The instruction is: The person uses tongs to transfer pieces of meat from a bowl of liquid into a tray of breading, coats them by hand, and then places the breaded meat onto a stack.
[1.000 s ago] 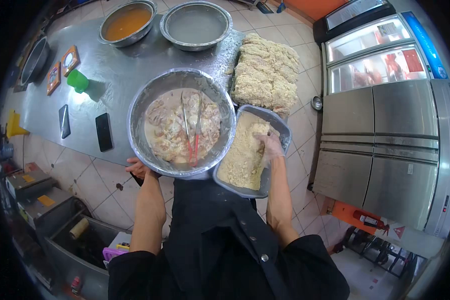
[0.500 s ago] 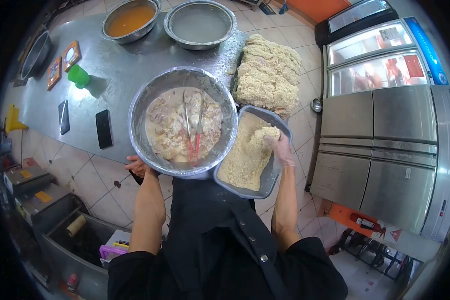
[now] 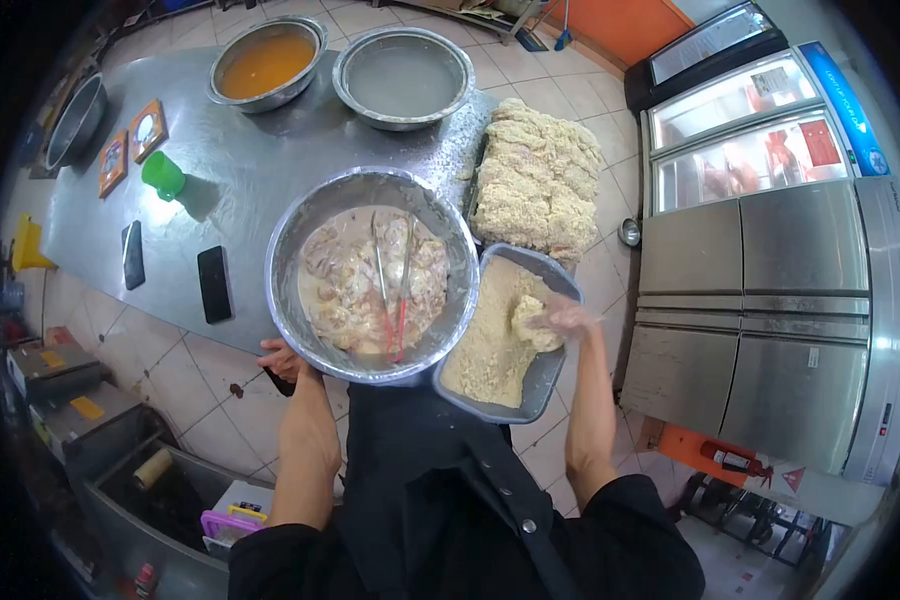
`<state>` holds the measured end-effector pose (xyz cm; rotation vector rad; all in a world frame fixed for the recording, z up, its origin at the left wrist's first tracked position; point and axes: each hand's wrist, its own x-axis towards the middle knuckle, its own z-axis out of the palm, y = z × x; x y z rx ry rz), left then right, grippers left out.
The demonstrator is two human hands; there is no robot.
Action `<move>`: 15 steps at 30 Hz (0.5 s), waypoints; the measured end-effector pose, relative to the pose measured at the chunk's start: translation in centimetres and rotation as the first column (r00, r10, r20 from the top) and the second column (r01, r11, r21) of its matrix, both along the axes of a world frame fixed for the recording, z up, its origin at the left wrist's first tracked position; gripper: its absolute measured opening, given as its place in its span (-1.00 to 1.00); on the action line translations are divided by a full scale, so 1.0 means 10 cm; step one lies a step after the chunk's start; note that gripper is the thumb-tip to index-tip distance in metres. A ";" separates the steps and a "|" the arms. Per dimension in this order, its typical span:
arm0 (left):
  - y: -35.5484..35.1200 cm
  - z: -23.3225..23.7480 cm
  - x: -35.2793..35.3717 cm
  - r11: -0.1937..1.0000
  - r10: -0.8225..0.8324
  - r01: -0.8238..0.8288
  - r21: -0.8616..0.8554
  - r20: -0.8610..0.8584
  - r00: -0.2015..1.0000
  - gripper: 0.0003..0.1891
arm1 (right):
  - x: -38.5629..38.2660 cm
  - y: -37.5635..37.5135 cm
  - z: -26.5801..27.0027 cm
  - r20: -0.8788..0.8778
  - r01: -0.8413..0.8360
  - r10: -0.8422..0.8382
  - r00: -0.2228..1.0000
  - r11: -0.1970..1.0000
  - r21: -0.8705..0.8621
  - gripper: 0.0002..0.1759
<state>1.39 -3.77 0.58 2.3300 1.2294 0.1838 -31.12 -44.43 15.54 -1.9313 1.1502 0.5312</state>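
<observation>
My right hand (image 3: 570, 318), in a thin clear glove and smeared by motion, has its fingers closed on a breaded chicken piece (image 3: 535, 322), a pale lump. Both are at the right side of a grey tub (image 3: 550, 390) holding crumbly flour coating (image 3: 485, 350). Left of the tub and against it is a large metal basin (image 3: 288, 300) of raw pieces in milky batter. Red-handled tongs (image 3: 401, 318) rest in that basin. Beside its lower left rim, at the table edge, my left hand (image 3: 282, 361) has its fingers stretched out and apart.
Beyond the tub, breaded pieces (image 3: 538, 180) are heaped high. The metal table (image 3: 260, 190) bears a bowl of cloudy water (image 3: 405, 80), a bowl of orange liquid (image 3: 267, 68), a green cup (image 3: 163, 176) and phones (image 3: 213, 285). A steel refrigerator (image 3: 760, 300) stands at the right.
My right hand and the breaded piece have shifted slightly within the tub, and the piece now looks more compact. The whole view has tipped upward a little. My left hand stays by the basin.
</observation>
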 end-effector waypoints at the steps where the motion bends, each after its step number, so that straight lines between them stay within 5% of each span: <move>1: -0.03 -0.01 0.01 0.998 0.041 -0.041 0.042 0.006 0.999 -0.41 | 0.07 -0.25 0.07 -0.082 -0.109 0.115 0.990 0.991 0.081 -0.20; 3: -0.04 -0.06 0.01 0.996 0.053 -0.055 0.068 0.034 0.998 -0.42 | 0.27 -0.64 0.21 -0.215 -0.293 0.353 0.910 0.918 0.265 -0.10; 6: -0.01 -0.05 0.00 0.999 0.047 -0.048 0.019 0.014 0.999 -0.43 | 1.12 -0.37 1.58 -0.271 -0.238 0.330 0.904 0.916 0.323 -0.08; 7: 0.00 -0.07 0.00 0.999 0.030 -0.031 0.037 0.016 0.999 -0.43 | 1.22 -0.49 1.62 -0.272 -0.245 0.336 0.902 0.915 0.320 -0.08; 9: 0.00 -0.07 0.00 0.998 0.020 -0.020 0.057 0.014 1.000 -0.42 | 1.40 -0.77 1.70 -0.288 -0.553 0.532 0.796 0.833 0.008 -0.09; 12: -0.01 -0.06 -0.02 0.994 0.017 -0.024 0.103 0.070 0.997 -0.39 | 1.80 -1.09 1.78 -0.234 -0.670 0.634 0.737 0.731 -0.129 -0.10; 15: 0.01 0.04 -0.02 0.999 0.002 -0.004 0.051 0.034 0.999 -0.36 | 2.18 -1.06 1.86 -0.015 -0.443 0.443 0.896 0.897 0.006 -0.10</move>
